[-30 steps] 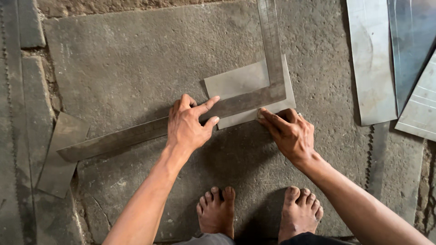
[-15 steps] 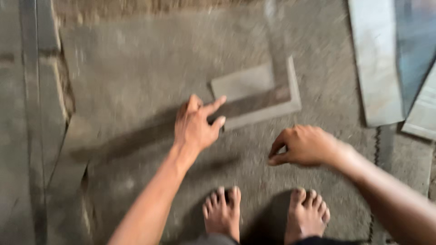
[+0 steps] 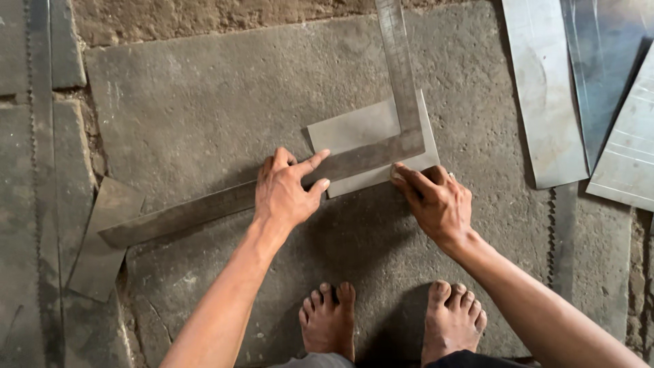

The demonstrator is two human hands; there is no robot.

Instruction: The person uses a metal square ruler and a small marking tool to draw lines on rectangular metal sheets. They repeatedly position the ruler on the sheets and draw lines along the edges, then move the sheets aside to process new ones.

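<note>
Pressing my left hand (image 3: 286,191) flat on the steel square's (image 3: 272,189) long arm, I pin it over the small metal sheet (image 3: 357,129) on the stone floor (image 3: 204,102). My right hand (image 3: 436,201), fingers curled, should trace tight against the blade. Half a second ago it hung off the sheet; now it's back.

Both forearms are bare, no sleeves; the right hand (image 3: 436,202) wears a ring; the feet (image 3: 392,320) are unshod.
</note>
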